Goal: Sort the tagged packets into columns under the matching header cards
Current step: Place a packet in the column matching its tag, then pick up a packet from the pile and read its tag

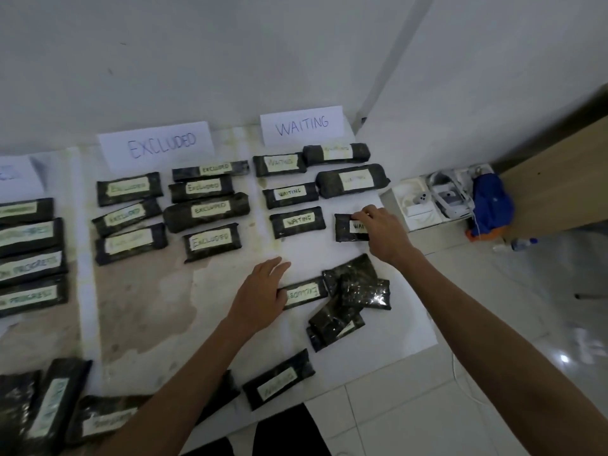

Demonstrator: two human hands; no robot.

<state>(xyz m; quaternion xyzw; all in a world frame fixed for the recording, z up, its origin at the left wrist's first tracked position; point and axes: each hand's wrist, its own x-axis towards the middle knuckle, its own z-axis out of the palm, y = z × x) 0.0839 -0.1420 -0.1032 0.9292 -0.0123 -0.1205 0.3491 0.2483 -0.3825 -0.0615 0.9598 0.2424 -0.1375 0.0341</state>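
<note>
Right of centre, the right hand (378,225) pinches a WAITING packet (350,228) flat on the worktop (148,291), at the foot of the column under the WAITING card (302,125) in the upper middle. Lower centre, the left hand (260,291) – fingers loosely spread – rests on an EXCLUDED packet (304,292) beside a small unsorted heap (355,291)

a blue bag (492,205) beside white open boxes (424,202), near a wooden panel (559,179).
</note>
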